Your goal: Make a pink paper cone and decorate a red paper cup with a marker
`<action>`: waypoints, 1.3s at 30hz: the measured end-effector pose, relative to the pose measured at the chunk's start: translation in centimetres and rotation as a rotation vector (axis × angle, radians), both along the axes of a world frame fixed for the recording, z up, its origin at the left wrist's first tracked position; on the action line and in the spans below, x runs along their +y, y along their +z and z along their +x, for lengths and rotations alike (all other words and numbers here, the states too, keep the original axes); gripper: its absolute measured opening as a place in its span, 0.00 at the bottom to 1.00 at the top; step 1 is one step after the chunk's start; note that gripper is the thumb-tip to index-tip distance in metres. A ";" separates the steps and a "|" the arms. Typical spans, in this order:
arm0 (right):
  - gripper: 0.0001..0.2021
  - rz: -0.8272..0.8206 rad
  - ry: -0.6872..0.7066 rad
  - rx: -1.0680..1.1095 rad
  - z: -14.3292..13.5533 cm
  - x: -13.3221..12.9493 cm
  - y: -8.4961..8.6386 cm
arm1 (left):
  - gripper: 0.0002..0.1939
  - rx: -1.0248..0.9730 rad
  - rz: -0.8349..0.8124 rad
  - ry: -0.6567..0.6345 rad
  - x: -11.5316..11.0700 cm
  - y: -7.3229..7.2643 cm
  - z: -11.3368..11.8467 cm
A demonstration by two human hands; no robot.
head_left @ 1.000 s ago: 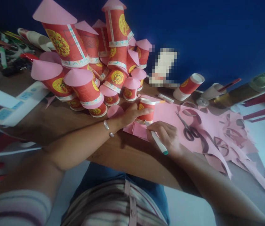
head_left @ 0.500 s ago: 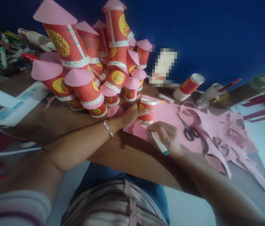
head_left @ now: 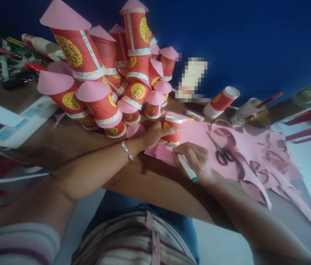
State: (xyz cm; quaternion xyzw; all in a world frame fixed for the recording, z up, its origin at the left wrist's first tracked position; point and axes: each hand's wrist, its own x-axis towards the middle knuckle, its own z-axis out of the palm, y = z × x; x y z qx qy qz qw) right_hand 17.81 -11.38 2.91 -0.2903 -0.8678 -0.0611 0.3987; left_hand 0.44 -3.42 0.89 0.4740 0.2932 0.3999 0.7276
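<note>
Your L grip (head_left: 154, 135) has the red cup (head_left: 175, 138) over the pink paper (head_left: 198, 134), R grip (head_left: 193, 156) holds the marker (head_left: 187, 168) w/ tip prob. at cup's lower band, so it's part-done & coneless vs. many coned cups (head_left: 104, 110) on the bench (head_left: 135, 173)

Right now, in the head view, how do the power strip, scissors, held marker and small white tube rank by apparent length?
1. Power strip
2. Scissors and held marker, too alike to rank
3. Small white tube

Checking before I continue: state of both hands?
Left hand: holding the red cup.
Right hand: holding the white marker, at the cup's lower rim.
</note>
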 end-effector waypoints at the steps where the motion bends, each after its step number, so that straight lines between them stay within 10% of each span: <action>1: 0.08 -0.002 0.009 0.007 0.0 -0.1 0.1 | 0.21 -0.017 0.027 0.020 0.0 0.1 0.0; 39: 0.10 0.043 0.140 0.036 0.1 -0.3 0.5 | 0.17 -0.203 -0.097 0.003 0.3 0.6 0.0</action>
